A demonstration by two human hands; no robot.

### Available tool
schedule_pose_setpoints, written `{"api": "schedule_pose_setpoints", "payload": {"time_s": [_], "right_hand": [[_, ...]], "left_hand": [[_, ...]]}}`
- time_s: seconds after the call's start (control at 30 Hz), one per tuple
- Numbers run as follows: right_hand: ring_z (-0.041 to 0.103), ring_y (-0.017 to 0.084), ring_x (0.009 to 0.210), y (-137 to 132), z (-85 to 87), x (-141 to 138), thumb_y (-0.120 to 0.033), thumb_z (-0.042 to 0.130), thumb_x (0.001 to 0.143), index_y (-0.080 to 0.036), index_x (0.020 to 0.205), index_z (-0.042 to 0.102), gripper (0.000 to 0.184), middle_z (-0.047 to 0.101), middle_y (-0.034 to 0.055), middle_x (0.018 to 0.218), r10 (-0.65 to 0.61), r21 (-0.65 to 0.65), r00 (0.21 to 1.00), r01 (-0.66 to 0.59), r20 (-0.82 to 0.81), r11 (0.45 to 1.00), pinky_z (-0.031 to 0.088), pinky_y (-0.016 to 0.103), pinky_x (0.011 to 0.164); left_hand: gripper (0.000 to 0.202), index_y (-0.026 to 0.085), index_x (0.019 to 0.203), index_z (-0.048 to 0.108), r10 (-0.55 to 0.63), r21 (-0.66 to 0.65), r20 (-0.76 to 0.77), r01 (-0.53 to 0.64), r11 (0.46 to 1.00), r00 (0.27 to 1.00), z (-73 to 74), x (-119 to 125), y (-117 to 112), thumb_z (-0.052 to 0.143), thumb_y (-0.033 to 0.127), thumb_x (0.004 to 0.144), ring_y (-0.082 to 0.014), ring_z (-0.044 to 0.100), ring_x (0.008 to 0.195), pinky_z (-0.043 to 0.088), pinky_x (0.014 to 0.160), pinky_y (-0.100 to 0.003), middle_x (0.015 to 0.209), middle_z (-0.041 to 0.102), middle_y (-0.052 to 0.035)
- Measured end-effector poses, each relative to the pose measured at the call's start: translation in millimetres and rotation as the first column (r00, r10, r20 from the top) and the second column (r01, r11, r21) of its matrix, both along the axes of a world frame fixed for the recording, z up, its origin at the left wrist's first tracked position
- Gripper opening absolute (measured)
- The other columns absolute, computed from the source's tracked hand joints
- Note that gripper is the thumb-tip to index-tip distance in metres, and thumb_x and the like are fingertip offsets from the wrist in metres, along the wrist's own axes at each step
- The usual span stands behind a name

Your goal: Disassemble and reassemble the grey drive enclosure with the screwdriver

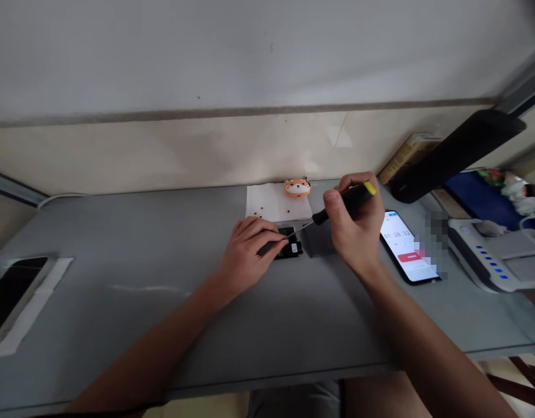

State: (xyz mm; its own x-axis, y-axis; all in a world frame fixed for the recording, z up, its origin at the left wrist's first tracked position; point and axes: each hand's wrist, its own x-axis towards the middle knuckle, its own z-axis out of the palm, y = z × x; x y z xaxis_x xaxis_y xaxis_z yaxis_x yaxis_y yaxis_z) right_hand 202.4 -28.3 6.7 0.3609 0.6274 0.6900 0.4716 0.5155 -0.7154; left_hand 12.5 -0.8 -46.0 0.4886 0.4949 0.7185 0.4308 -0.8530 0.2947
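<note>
Screwdriver (343,204) with a black handle and a yellow end, pinched between the thumb and curled fingers of the right hand (353,232), its thin metal shaft slanting down and to the left, tip at a small black gadget (291,249) on the gray desk (119,244). Left hand (250,247) curled over that gadget, fingers pressed together and bearing down on it, with a dark strip (267,248) showing under the fingertips, too hidden to tell whether separate or part of the gadget. Small white label (294,248) on the gadget's right end. Gadget itself between the two hands, just in front of a white paper sheet (278,203) and toward the back of the desk. Tiny black screws (259,212) scattered over the left part of the sheet, with an orange toy dog head (297,187) at the sheet's far edge, near the wall. Flat gray square (317,239) just beside the gadget, partly under the right hand. Farther right, a phone (404,247) lying at a slant, timer digits on its white screen, one side blurred by pixel blocks. Past it, a white machine with a row of blue lights (489,255), plus a black lamp head (456,154) above a cardboard box (407,157). Dark glass panel (10,296) at the desk's left end.
</note>
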Motion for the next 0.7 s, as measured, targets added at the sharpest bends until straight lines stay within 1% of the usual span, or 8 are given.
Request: {"api": "schedule_pose_setpoints", "payload": {"time_s": [0.07,0.17,0.2,0.27,0.37,0.43,0.53,0.7], "right_hand": [[0.047,0.011,0.064,-1,1.1,0,-0.048,0.067,0.091,-0.026,0.085,0.048,0.030,0.047,-0.0041,0.074,0.008,-0.031,1.000,-0.008,-0.010,0.999,0.041,0.028,0.058],[0.049,0.013,0.065,-4,1.9,0,-0.050,0.066,0.090,-0.026,0.085,0.048,0.031,0.050,-0.0027,0.074,0.035,-0.140,0.999,-0.038,-0.023,0.989,0.043,0.028,0.059],[0.049,0.013,0.065,-5,1.7,0,-0.050,0.066,0.090,-0.026,0.085,0.049,0.030,0.051,-0.0024,0.074,0.043,-0.173,0.999,-0.047,-0.022,0.984,0.043,0.028,0.060],[0.049,0.013,0.064,-6,0.5,0,-0.050,0.068,0.089,-0.026,0.085,0.049,0.030,0.052,-0.0025,0.073,0.053,-0.216,0.999,-0.052,-0.001,0.975,0.043,0.028,0.060],[0.048,0.013,0.063,-6,-3.1,0,-0.050,0.070,0.086,-0.026,0.086,0.050,0.032,0.054,-0.0031,0.072,0.045,-0.255,0.997,-0.030,0.057,0.967,0.042,0.028,0.060],[0.047,0.012,0.061,-4,-5.8,0,-0.051,0.070,0.086,-0.025,0.084,0.050,0.033,0.054,-0.0035,0.071,0.038,-0.272,0.995,-0.012,0.092,0.962,0.041,0.027,0.059],[0.045,0.011,0.059,-2,-8.7,1,-0.051,0.069,0.087,-0.025,0.083,0.049,0.033,0.054,-0.0039,0.070,0.035,-0.282,0.991,0.004,0.132,0.960,0.039,0.027,0.058],[0.044,0.011,0.057,1,-11.7,2,-0.050,0.067,0.089,-0.024,0.083,0.049,0.032,0.053,-0.0046,0.068,0.026,-0.276,0.988,0.018,0.155,0.961,0.036,0.027,0.057]], "left_hand": [[0.016,0.023,0.088,0.072,0.004,-0.054,0.021,-0.003,0.999,1.000,-3.4,0,1,0.065,0.030,0.101,-0.0162,0.067,0.084,0.051,0.082,-0.035,0.087,0.073,-0.0004],[0.017,0.024,0.091,0.074,-0.006,-0.090,-0.011,0.005,0.996,1.000,-7.8,-1,3,0.064,0.034,0.101,-0.0178,0.068,0.087,0.052,0.085,-0.037,0.090,0.075,-0.0016],[0.015,0.025,0.094,0.074,-0.014,-0.097,-0.026,0.011,0.995,1.000,-8.5,-2,4,0.065,0.034,0.100,-0.0188,0.069,0.090,0.052,0.087,-0.038,0.093,0.076,-0.0022],[0.015,0.026,0.106,0.074,-0.018,-0.125,-0.066,0.009,0.992,0.998,-8.8,-4,5,0.067,0.037,0.098,-0.0220,0.070,0.098,0.052,0.093,-0.042,0.104,0.077,-0.0043],[0.043,0.026,0.131,0.065,-0.018,-0.195,-0.158,-0.013,0.981,0.987,-7.9,-6,6,0.073,0.044,0.092,-0.0286,0.066,0.116,0.048,0.104,-0.049,0.125,0.073,-0.0088],[0.056,0.024,0.139,0.059,-0.029,-0.236,-0.223,-0.025,0.972,0.974,-7.8,-7,6,0.075,0.047,0.090,-0.0309,0.063,0.124,0.045,0.110,-0.050,0.134,0.069,-0.0111],[0.059,0.022,0.140,0.056,-0.049,-0.267,-0.287,-0.031,0.963,0.957,-8.6,-7,7,0.075,0.047,0.090,-0.0309,0.063,0.124,0.043,0.113,-0.050,0.134,0.068,-0.0117],[0.047,0.023,0.134,0.058,-0.091,-0.305,-0.312,-0.008,0.952,0.946,-8.9,-6,8,0.073,0.040,0.093,-0.0279,0.067,0.117,0.045,0.110,-0.048,0.126,0.072,-0.0085]]}}
